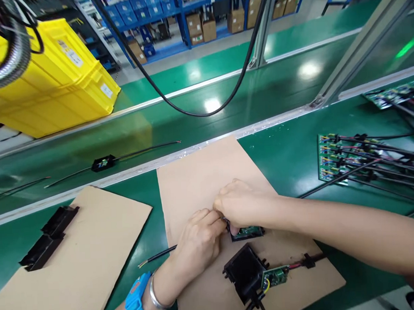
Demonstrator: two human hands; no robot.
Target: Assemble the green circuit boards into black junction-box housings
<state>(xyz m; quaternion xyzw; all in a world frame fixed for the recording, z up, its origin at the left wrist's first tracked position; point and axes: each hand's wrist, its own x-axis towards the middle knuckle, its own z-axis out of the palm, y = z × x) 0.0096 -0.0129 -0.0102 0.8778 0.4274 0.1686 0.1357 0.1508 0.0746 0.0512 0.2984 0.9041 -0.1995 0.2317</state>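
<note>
Both hands meet over a black housing with a green circuit board inside, on the middle cardboard sheet. My left hand has its fingers curled at the housing's left end, where a black cable with bared wire ends runs out under the hand. My right hand is closed at the same end, its thumb down by the board; the fingers hide what they pinch. Just below lie an open black housing and a small green board with wires, partly over the housing's edge.
Two black housings lie on the left cardboard. Cabled boards are at the right. A cabled unit rests beyond the metal rail. Yellow crates stand back left; a black cable hangs ahead.
</note>
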